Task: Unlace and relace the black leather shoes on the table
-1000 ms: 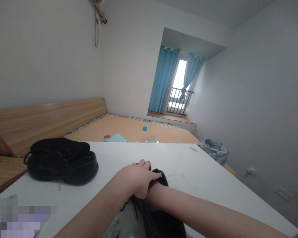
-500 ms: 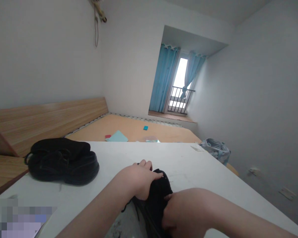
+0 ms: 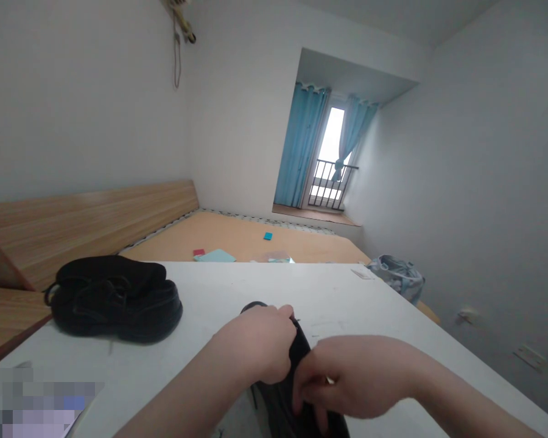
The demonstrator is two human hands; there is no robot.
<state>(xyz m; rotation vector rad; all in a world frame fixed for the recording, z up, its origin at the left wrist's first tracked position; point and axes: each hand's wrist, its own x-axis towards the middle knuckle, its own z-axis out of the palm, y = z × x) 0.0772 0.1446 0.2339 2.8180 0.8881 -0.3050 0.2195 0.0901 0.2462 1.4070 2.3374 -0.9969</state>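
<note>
Clock centred on the view. Black shoe [image 3: 278, 407] at six o'clock, low, by the white table [image 3: 338, 292], its lower part cut off by the frame edge. Left hand [image 3: 265, 344], six o'clock: fingers curled round the shoe's far end, tips hidden. Right hand [image 3: 347, 377], five o'clock: fingers narrow, pointing down against the shoe; cannot tell whether they pinch anything. Other black footwear [image 3: 119, 307], eight o'clock, on the table, well apart.
</note>
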